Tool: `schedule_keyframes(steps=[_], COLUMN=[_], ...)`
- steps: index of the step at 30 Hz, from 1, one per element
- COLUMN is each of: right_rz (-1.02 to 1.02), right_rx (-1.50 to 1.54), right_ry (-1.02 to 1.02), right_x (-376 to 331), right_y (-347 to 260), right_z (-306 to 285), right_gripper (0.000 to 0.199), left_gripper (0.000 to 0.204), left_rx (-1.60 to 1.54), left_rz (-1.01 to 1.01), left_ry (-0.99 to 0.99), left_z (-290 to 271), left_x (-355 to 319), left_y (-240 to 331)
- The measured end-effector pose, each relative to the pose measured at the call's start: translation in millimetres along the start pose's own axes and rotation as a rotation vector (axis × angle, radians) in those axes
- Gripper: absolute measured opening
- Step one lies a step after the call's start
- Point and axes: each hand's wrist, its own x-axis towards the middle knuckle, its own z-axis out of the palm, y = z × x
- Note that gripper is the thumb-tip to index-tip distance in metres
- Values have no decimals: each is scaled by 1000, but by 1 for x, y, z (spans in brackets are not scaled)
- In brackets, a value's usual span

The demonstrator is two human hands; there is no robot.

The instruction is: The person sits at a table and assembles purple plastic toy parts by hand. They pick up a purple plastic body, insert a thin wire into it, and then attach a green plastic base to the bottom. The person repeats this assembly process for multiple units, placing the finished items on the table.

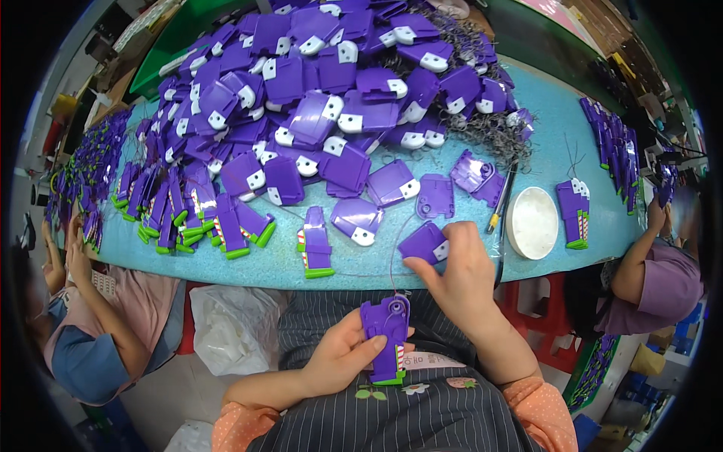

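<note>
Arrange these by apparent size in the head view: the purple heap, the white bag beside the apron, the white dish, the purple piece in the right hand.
Largest first:
1. Purple heap
2. White bag
3. White dish
4. Purple piece in the right hand

Pic brightly lit w/ glare on purple pcs [310, 118], bent fisheye edges, blk corners, soft bg.

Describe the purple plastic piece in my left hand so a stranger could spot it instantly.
Find the turquoise table, then look below its near edge to the dark pinstriped apron. There your left hand holds the purple plastic piece. Unlike the purple part in your right hand, it shows a green end and red-and-white striped strip.
</note>
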Motion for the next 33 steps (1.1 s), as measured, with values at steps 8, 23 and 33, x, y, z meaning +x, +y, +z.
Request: schedule_keyframes(steps=[8, 23, 33], right_rz=[246, 411, 806], right_rx=[1055, 1178, 1983], right_ry=[-474, -488, -461], right_x=[-36, -48, -53], right_y=[-6, -22, -24], right_z=[-50, -25, -22], right_gripper=[23, 33, 20], left_gripper=[48, 27, 25], left_rx=[67, 503, 830], left_rz=[41, 195, 558], left_ry=[-23, 78, 11], left_z=[-1, 10, 10], left_x=[6, 6, 10], left_y=[-14, -11, 5])
